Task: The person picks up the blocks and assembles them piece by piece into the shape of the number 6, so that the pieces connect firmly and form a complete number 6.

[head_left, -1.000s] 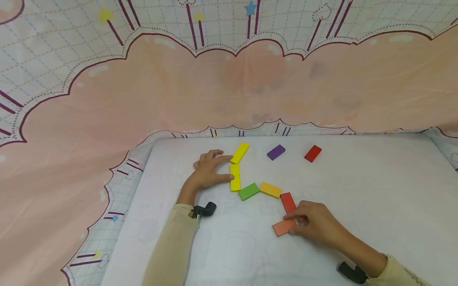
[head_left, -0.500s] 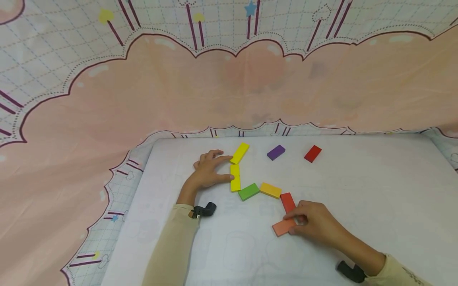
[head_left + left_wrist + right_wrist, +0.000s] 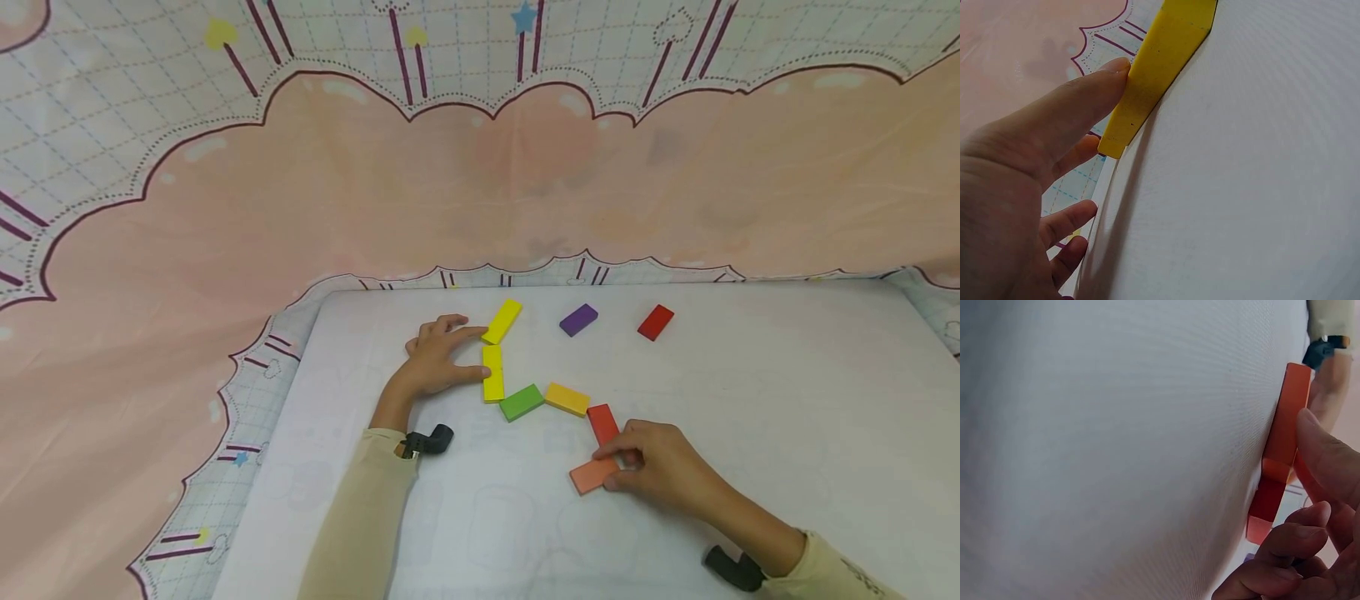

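Note:
In the head view, my left hand (image 3: 435,358) lies beside two yellow blocks, fingers spread and fairly straight. Its index fingertip touches the upper yellow block (image 3: 503,322); its thumb rests against the lower yellow block (image 3: 492,388). From there a bent row runs through a green block (image 3: 522,403), an amber block (image 3: 567,399) and a red block (image 3: 603,423). At the row's near end, my right hand (image 3: 667,468) pinches an orange block (image 3: 591,477) between thumb and index finger, partly hiding its right end. The right wrist view shows the thumb on this orange block (image 3: 1289,412).
A purple block (image 3: 579,320) and a dark red block (image 3: 656,322) lie apart from the row, toward the back. All the blocks lie flat on a white board (image 3: 787,400). Patterned peach cloth (image 3: 375,200) surrounds the board's back and left edges.
The orange block and my right hand have shifted very slightly to the left. My left hand and the other blocks look unmoved.

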Available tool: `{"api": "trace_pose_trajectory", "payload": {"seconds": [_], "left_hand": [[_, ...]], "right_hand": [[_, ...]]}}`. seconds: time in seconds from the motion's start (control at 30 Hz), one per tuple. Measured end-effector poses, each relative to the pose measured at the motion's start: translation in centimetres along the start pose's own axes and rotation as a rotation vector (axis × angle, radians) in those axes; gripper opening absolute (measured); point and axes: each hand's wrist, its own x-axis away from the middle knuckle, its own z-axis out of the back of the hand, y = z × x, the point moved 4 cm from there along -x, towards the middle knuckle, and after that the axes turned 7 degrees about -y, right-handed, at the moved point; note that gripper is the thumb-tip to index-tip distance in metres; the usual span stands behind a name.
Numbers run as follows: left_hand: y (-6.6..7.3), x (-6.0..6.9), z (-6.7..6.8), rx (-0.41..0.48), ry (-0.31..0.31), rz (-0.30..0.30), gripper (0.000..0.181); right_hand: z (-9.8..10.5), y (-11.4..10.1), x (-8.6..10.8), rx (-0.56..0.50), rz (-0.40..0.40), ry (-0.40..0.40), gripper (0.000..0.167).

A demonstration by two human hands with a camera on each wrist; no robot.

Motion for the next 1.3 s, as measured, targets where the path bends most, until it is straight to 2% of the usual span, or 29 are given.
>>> {"api": "trace_pose_trajectory", "payload": {"seconds": [0.33,0.83,1.0,1.2,1.3], "left_hand": [[0.1,0.1,0.0,0.001,0.006,-0.001,0.072],[0.2,0.2,0.1,0.021,0.005,-0.008,0.073],[0.1,0.2,0.1,0.019,0.003,-0.009,0.073],[0.0,0.2,0.0,0.02,0.004,-0.005,0.073],[-0.1,0.2,0.0,0.017,0.003,-0.003,0.072]], "right_hand": [[0.1,0.0,0.1,-0.011,0.031,0.021,0.033],[0.4,0.4,0.1,-0.059,-0.02,-0.003,0.033],[1.5,0.8,0.0,-0.061,-0.017,0.04,0.031],[3.6,1.5,-0.2,-0.033,0.007,0.128,0.032],[4.9,1.9,-0.5,-0.032,-0.011,0.166,0.033]]}}
